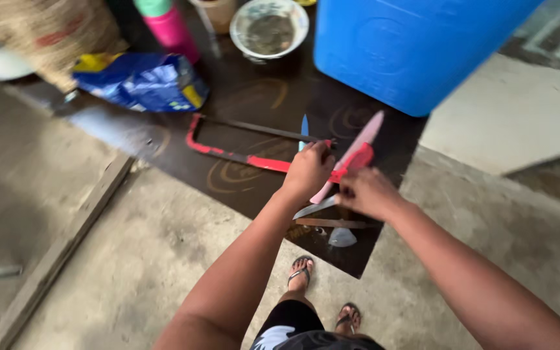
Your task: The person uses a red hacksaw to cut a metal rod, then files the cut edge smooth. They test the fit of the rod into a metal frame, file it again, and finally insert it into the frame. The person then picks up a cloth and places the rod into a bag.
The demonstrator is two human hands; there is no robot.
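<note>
Head view: I see bare floor (163, 259) nearby — left hand (307, 172) grip pinches the red hacksaw (241, 155); right hand (367, 192) grip pinches the pink knife (358, 146).

Red hacksaw (241, 155) flat on board, pink knife (351, 159) prob. atop.

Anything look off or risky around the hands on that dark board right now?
Yes. Several loose blades lie crowded under both hands: a pink knife, a bare steel blade and a blue knife, beside the red hacksaw. The left hand and right hand work right among the edges.
</note>
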